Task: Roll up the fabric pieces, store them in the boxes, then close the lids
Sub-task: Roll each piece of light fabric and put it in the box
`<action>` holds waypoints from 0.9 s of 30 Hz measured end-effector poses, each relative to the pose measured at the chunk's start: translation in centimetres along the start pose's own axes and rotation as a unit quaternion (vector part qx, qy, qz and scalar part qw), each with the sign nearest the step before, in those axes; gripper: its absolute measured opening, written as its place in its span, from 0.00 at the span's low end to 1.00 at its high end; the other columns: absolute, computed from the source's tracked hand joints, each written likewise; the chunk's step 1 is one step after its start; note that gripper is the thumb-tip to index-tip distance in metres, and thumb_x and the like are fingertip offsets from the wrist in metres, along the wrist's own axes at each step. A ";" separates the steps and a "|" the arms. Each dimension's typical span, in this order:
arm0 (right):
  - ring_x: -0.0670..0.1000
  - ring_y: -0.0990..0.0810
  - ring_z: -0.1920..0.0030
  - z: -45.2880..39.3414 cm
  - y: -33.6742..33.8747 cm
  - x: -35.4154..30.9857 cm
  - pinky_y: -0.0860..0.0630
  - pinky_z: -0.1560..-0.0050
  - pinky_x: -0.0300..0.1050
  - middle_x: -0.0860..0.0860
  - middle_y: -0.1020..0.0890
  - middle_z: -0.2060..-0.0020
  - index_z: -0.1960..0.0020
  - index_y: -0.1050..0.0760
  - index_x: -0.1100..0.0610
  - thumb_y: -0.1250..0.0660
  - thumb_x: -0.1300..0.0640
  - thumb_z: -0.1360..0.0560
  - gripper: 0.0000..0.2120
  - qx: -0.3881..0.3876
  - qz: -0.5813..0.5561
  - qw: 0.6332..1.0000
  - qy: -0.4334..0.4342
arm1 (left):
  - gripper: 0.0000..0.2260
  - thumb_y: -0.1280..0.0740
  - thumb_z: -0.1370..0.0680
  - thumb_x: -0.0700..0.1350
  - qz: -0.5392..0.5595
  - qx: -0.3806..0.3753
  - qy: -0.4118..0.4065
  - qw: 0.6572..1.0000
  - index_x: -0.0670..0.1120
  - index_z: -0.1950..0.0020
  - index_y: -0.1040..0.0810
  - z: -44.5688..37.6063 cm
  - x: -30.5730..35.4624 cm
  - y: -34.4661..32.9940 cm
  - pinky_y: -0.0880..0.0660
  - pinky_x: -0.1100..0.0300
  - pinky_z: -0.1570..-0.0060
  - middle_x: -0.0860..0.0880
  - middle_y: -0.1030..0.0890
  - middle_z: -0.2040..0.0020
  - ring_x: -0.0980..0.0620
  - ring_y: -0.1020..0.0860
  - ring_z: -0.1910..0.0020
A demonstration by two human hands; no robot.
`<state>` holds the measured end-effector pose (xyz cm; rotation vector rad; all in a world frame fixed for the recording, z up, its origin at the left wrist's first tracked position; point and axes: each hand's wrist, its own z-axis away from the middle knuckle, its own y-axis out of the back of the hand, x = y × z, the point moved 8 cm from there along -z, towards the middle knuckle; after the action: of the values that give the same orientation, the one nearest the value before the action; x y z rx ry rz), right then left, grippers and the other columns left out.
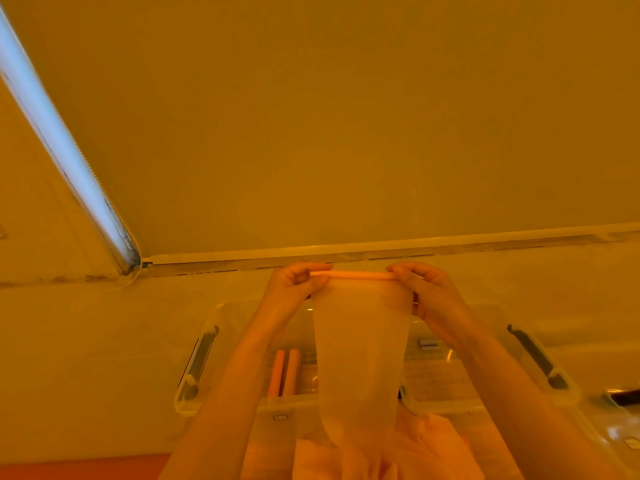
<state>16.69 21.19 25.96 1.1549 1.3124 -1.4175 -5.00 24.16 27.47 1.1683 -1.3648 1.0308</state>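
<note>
A sheer pale fabric piece (360,358) hangs in front of me, its top edge wound into a thin roll (356,275). My left hand (294,285) pinches the roll's left end and my right hand (426,289) pinches its right end, both held up above two clear plastic boxes. The left box (207,358) stands with no lid on and holds two rolled orange fabric pieces (285,372). The right box (540,362) sits beside it, partly hidden by the hanging fabric and my right arm. More loose fabric (398,452) lies heaped at the bottom.
The boxes have dark side latches (535,355). A wall with a pale baseboard (381,251) runs behind them. A bright light strip (59,140) slants down at the left. A glossy clear surface, perhaps a lid (620,431), lies at the far right.
</note>
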 end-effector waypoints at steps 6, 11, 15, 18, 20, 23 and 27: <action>0.53 0.18 0.53 -0.2 0.3 0.7 0.19 0.60 0.44 0.54 0.18 0.50 0.44 0.21 0.55 0.33 0.62 0.24 0.10 0.008 0.016 1.000 -0.021 | 0.09 0.33 0.23 0.39 -0.012 0.005 0.010 1.000 0.49 0.47 0.19 0.1 -0.4 0.0 0.24 0.56 0.54 0.47 0.17 0.55 0.51 0.21 0.56; 0.53 0.17 0.52 0.1 0.5 1.0 0.18 0.58 0.42 0.57 0.17 0.49 0.46 0.20 0.58 0.35 0.66 0.25 0.10 -0.018 -0.030 0.998 -0.058 | 0.09 0.33 0.24 0.37 -0.040 0.005 0.024 0.999 0.46 0.45 0.19 0.1 -0.7 0.3 0.24 0.66 0.60 0.47 0.17 0.51 0.53 0.20 0.55; 0.56 0.17 0.52 0.5 0.4 0.8 0.18 0.60 0.46 0.57 0.19 0.48 0.45 0.21 0.58 0.36 0.63 0.24 0.09 -0.030 -0.010 0.998 -0.047 | 0.06 0.33 0.23 0.40 -0.053 -0.015 0.018 0.998 0.48 0.48 0.19 0.5 -0.4 -0.2 0.24 0.63 0.62 0.48 0.17 0.57 0.55 0.19 0.61; 0.54 0.18 0.53 0.7 0.5 0.5 0.19 0.61 0.45 0.55 0.19 0.49 0.45 0.20 0.57 0.36 0.62 0.23 0.08 -0.024 0.030 0.999 -0.024 | 0.07 0.33 0.23 0.40 -0.039 -0.013 0.019 0.999 0.49 0.49 0.19 0.5 -0.5 -0.4 0.24 0.61 0.61 0.47 0.17 0.58 0.53 0.19 0.61; 0.52 0.17 0.55 0.7 0.6 0.3 0.19 0.61 0.43 0.53 0.19 0.51 0.46 0.20 0.56 0.36 0.63 0.23 0.08 -0.020 0.034 0.999 -0.019 | 0.09 0.34 0.23 0.37 -0.023 -0.008 0.022 0.999 0.49 0.50 0.18 0.5 -0.5 -0.5 0.24 0.60 0.59 0.47 0.17 0.58 0.53 0.20 0.60; 0.53 0.17 0.54 0.6 0.7 0.1 0.20 0.60 0.44 0.54 0.18 0.51 0.49 0.20 0.56 0.35 0.62 0.24 0.07 -0.017 0.019 0.999 -0.018 | 0.09 0.34 0.23 0.37 -0.002 -0.006 0.023 1.000 0.49 0.51 0.18 0.4 -0.4 -0.8 0.24 0.59 0.57 0.48 0.17 0.54 0.53 0.21 0.56; 0.53 0.19 0.55 0.6 1.1 -0.3 0.20 0.59 0.46 0.55 0.18 0.52 0.52 0.19 0.57 0.33 0.59 0.25 0.05 0.003 0.026 1.000 0.007 | 0.06 0.34 0.22 0.42 -0.027 0.006 0.019 0.999 0.49 0.52 0.17 0.4 -0.1 -0.9 0.24 0.58 0.55 0.45 0.18 0.49 0.50 0.22 0.53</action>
<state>17.74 20.53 26.02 1.1955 1.2794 -1.3802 -4.22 23.68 27.28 1.1835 -1.2921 1.0180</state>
